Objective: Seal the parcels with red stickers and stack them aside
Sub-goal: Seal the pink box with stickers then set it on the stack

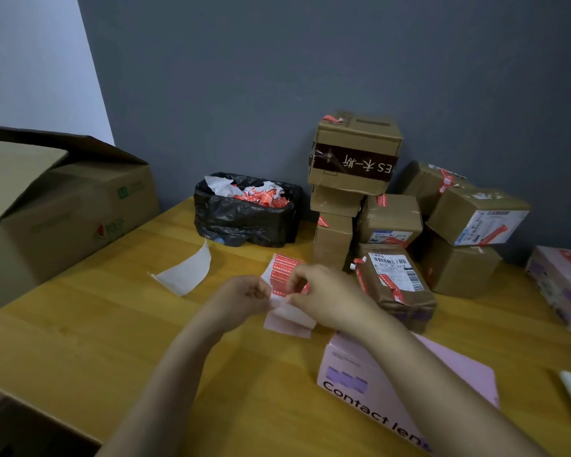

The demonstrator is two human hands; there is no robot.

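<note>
Evidently mid-peel, both hands, left hand (244, 293) and right hand (320, 296), pinch the red sticker sheet (285, 275); next, the pink parcel (360, 384) at the tabletop's near edge probably needs sealing.

Black bin bag (244, 219) stuffed with scraps by the table's (96, 324) far edge, big open carton (63, 206) far left.

"Contact len" on pink box (360, 387)

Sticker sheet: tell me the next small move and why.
Probably peel one red sticker free. Both hands, left hand and right hand, pinch the sticker sheet above the table, and the pink box below them shows no red sticker on the faces in view.
</note>
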